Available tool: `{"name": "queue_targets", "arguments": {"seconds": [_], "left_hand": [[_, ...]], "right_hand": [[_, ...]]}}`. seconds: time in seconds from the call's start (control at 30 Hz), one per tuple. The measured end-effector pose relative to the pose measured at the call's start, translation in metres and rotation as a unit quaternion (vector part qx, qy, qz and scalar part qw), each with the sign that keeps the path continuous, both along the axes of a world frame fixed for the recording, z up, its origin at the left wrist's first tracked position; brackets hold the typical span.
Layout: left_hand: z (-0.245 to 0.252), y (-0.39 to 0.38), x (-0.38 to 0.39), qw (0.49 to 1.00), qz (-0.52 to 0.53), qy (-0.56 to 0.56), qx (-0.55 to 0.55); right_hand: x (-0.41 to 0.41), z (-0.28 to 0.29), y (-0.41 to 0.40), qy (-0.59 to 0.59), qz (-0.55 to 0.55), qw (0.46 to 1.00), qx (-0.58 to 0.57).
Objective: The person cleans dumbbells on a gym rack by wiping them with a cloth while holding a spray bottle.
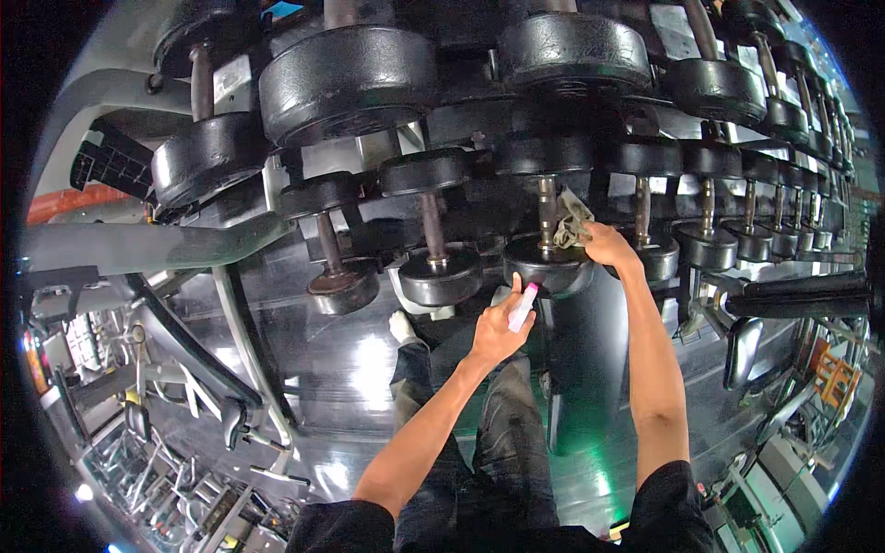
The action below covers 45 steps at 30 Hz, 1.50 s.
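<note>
My left hand (499, 323) is closed around a small white bottle (523, 308) with a pink top. One of its fingers points up close to the near head of a black dumbbell (550, 266) on the lower rack row. In my right hand (610, 245) is a crumpled grey-green cloth (572, 220). The cloth lies against the right side of that dumbbell's metal handle (547, 207), just above the near head. Whether my left finger touches the dumbbell, I cannot tell.
Several more dumbbells (440, 276) rest on both rack rows. Larger ones (349, 79) sit above. A black padded bench (584, 373) stands by my right leg. At left, a grey machine frame (166, 245) reaches toward the rack. Glossy dark floor (332, 387) surrounds my feet.
</note>
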<state>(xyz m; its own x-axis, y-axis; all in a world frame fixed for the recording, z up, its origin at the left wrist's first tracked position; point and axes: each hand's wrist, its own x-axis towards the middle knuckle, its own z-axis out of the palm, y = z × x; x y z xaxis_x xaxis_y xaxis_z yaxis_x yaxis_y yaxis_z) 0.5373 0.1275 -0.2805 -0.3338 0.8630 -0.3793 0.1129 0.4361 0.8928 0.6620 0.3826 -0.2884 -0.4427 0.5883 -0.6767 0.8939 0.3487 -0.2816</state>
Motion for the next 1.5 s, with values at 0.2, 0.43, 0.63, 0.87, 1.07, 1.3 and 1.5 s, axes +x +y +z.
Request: {"name": "queue_targets", "arguments": {"seconds": [0.2, 0.43, 0.63, 0.87, 1.07, 1.3, 1.5], "left_hand": [[-0.001, -0.008, -0.009, 0.999, 0.03, 0.006, 0.014], [0.022, 0.003, -0.011, 0.982, 0.058, 0.085, 0.155], [0.033, 0.015, -0.015, 0.991, -0.064, 0.09, 0.079], [0.036, 0.021, -0.01, 0.986, -0.106, 0.123, 0.045], [0.036, 0.007, -0.016, 0.988, -0.078, 0.103, 0.084], [0.044, -0.038, -0.028, 0.997, 0.004, 0.049, 0.062], [0.043, -0.072, -0.039, 0.995, -0.031, 0.082, 0.039]], "right_hand": [[0.008, 0.064, -0.058, 0.148, -0.037, 0.983, 0.106], [0.057, 0.088, -0.132, 0.24, -0.342, 0.9, 0.122], [0.088, 0.066, -0.163, 0.306, -0.448, 0.832, 0.114], [0.083, 0.067, -0.167, 0.324, -0.472, 0.807, 0.147], [0.043, 0.06, -0.167, 0.356, -0.472, 0.78, 0.208], [-0.009, 0.041, -0.182, 0.245, -0.04, 0.892, 0.378], [0.02, -0.007, -0.163, 0.276, -0.309, 0.847, 0.333]]}}
